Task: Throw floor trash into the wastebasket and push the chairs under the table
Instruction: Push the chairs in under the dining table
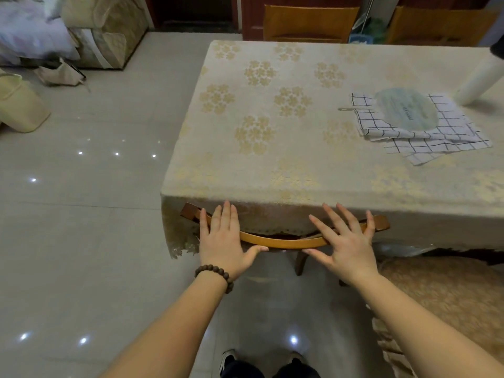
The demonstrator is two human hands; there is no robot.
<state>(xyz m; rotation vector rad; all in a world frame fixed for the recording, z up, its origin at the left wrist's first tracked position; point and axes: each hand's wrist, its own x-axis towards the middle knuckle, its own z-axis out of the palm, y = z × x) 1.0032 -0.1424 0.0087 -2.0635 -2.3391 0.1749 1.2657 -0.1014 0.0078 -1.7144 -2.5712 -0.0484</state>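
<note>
Chair (283,242): I see its curved wooden top rail right at the near edge of the table (272,170), with the seat tucked out of sight under the hanging tablecloth (174,230), so only the rail, its two darker ends and part of one leg show. My left hand (222,237) lies flat on the left part of the rail, fingers straight and pointing at the table, thumb stretched along the near side of the rail; it is open and pressing, not wrapped round the wood. A beaded bracelet (215,275) sits on that wrist. My right hand (345,241) rests on the right part of the rail in the same way, fingers spread and straight, thumb reaching toward the middle, open as well. On the table, far right, a checked cloth (436,140) lies with a pale oval fan (406,109) on top of it, and a white roll (480,83) stands tilted just beyond. Two more chairs (309,23) stand at the far side. On the tiled floor (81,214) to the left there is a beige wastebasket (20,105), near it a crumpled bag (58,73), and behind that a sofa (106,28). My shoes (229,360) show at the bottom edge, and something draped in gold fabric (447,296) stands at my right.
</note>
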